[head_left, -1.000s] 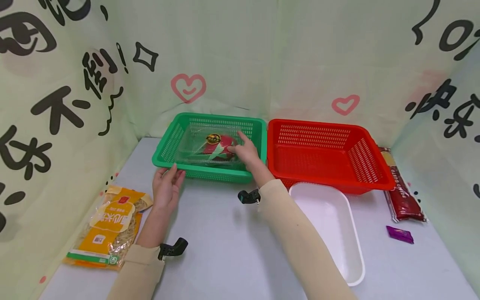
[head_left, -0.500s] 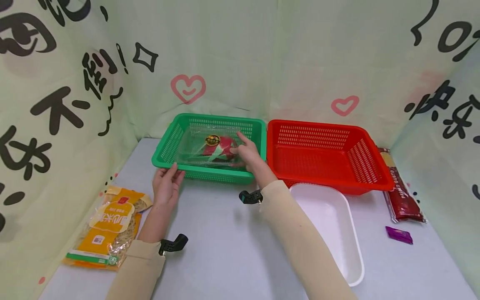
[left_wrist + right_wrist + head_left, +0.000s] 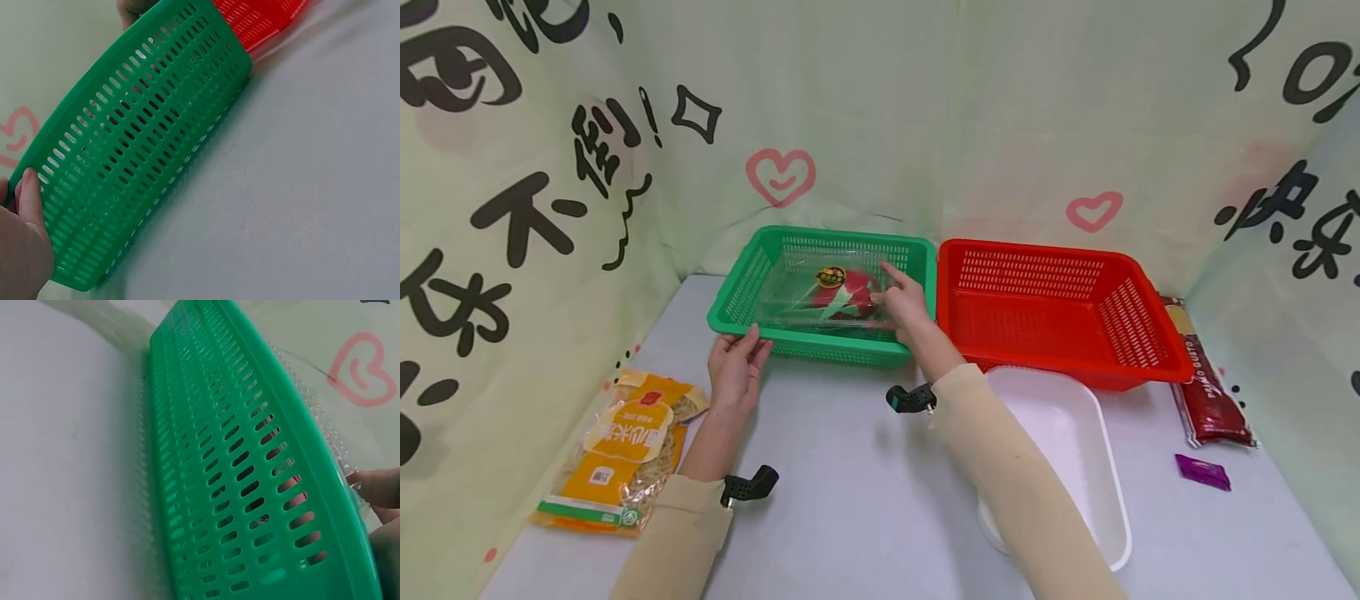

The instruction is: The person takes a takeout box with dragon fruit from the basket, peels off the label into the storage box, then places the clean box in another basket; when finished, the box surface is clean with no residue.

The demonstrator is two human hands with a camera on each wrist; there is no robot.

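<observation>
Pale table (image 3: 835, 467); clear box (image 3: 820, 293) in basket (image 3: 835, 347), touching right hand (image 3: 908, 307)

Smooth hard plastic with a soft gloss in the rectangular, slotted green basket (image 3: 842, 348); similar plastic with a sheen in the rectangular, slotted red basket (image 3: 1022, 323). Thin, clear, glossy plastic with a bumpy edge in the transparent rectangular box (image 3: 786, 287). Smooth, glossy plastic, by the look of it, in the oblong white tray (image 3: 1078, 446). Crinkled, shiny film in the flat yellow-and-clear bag (image 3: 625, 446); glossy, creased film in the long dark-red packet (image 3: 1212, 404) and the small purple wrapper (image 3: 1203, 472). Matt, smooth finish on the pale grey surface (image 3: 842, 500), exact material hard to tell. Matt, lightly creased cloth in the pale green printed backdrop (image 3: 880, 125) and, unprinted, in the beige sleeves (image 3: 1022, 475).
</observation>
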